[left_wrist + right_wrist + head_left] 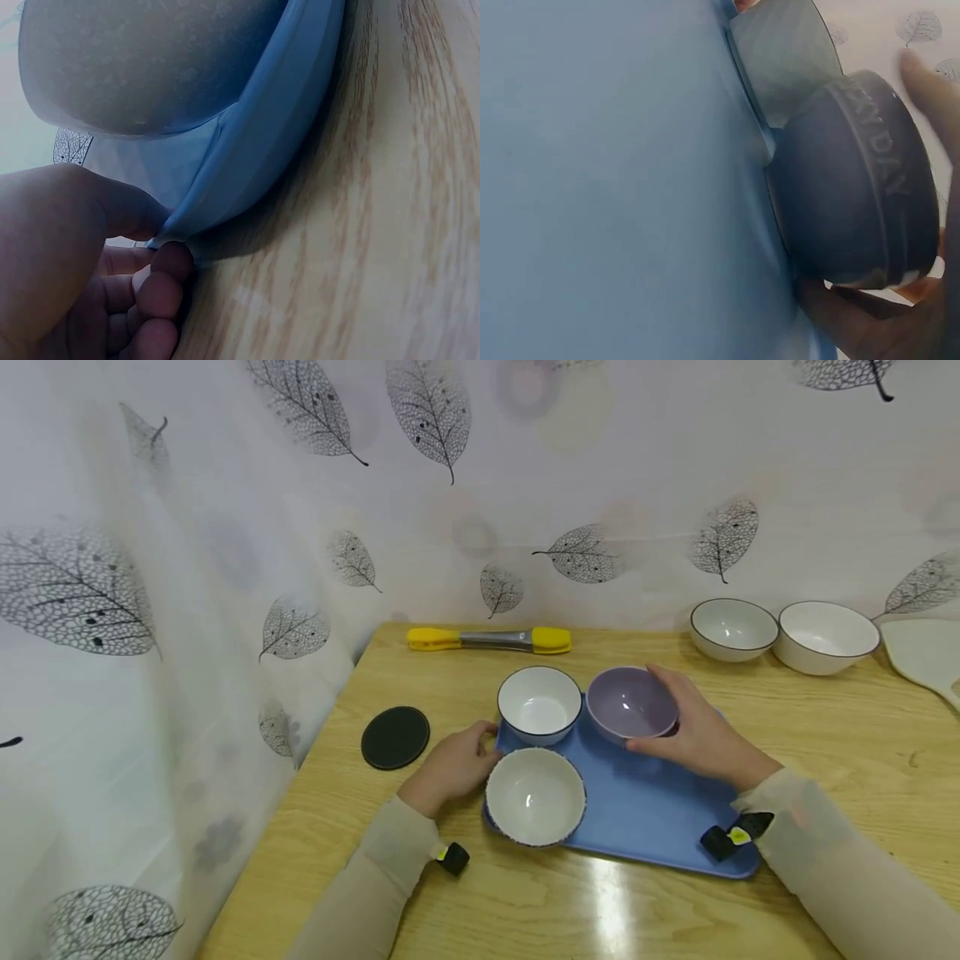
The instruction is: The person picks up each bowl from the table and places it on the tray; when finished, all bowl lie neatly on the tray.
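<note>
My right hand [697, 727] grips a purple bowl [632, 703] at its right side, thumb near the front and fingers behind. Raised lettering runs round the bowl's outside in the right wrist view, where its base is close over the blue tray [630, 180]. With thumb and forefinger, my left hand [459, 764] pinches the left rim of the tray [247, 172]. On the tray's left part stand a white bowl with a dark rim [540, 703] at the back and a cream bowl with a speckled rim [536, 797] in front.
Yellow-ended tongs [491, 640] lie along the table's back. A round black coaster [395, 737] lies left of the tray. At the back right stand a grey-white bowl [733, 628], a larger white bowl [827, 637] and a pale flat item with a handle [926, 652]. A leaf-patterned curtain [637, 468] hangs behind.
</note>
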Tool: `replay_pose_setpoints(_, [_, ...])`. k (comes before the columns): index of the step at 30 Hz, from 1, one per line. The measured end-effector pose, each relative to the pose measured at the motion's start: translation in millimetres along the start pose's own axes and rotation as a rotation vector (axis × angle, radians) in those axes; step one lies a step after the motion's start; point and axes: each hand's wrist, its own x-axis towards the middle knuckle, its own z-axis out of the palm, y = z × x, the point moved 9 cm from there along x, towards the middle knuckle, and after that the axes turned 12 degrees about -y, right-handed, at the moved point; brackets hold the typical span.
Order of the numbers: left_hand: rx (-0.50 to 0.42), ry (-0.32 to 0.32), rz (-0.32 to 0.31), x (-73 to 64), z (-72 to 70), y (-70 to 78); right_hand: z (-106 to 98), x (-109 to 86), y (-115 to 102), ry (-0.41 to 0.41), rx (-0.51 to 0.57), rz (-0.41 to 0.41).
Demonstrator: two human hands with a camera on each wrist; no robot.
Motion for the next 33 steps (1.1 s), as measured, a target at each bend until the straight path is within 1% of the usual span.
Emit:
replay_pose_setpoints(2, [-0.001, 0.001, 0.003, -0.6, -0.1, 0.4, -3, -2.9, -1, -0.003, 0.021, -0.01])
replay_pose_setpoints(5, [-0.003, -0.001, 0.005, -1.5, 0.0, 0.9, -11, -8.8, -1, 0.012, 0.022, -0.019])
replay_pose_setpoints(7, [-0.003, -0.001, 0.007, -1.8, 0.0, 1.4, -18, -12.4, 1, 0.033, 0.028, -0.031])
replay_pose_setpoints(10, [0.001, 0.002, 0.01, -1.6, 0.2, 1.5, -29, -18.9, 5, 0.088, 0.033, -0.047])
replay_pose_setpoints(13, [0.008, 0.004, 0.013, -1.1, 0.3, 1.7, -41, -25.7, 11, 0.141, 0.046, -0.017])
replay_pose_setpoints(17, [0.016, 0.008, 0.016, -1.3, -0.6, 2.3, -57, -33.8, 20, 0.223, -0.014, 0.057])
replay_pose_setpoints(20, [0.014, 0.009, 0.016, -1.9, -1.0, 2.0, -69, -39.4, 29, 0.298, -0.063, 0.094])
replay_pose_setpoints(25, [0.006, 0.003, 0.005, -1.6, -0.3, 0.4, -88, -50.3, 46, 0.391, -0.092, 0.168])
replay_pose_setpoints(28, [0.005, 0.004, 0.0, -0.9, -0.1, -0.1, -102, -56.3, 54, 0.458, -0.096, 0.187])
replay_pose_setpoints(32, [0.007, 0.01, 0.006, -0.8, -0.1, 0.0, -118, -63.0, 66, 0.526, -0.075, 0.21])
replay_pose_setpoints(33, [0.006, 0.01, 0.008, -0.9, 0.0, 0.1, -121, -64.7, 69, 0.532, -0.067, 0.222])
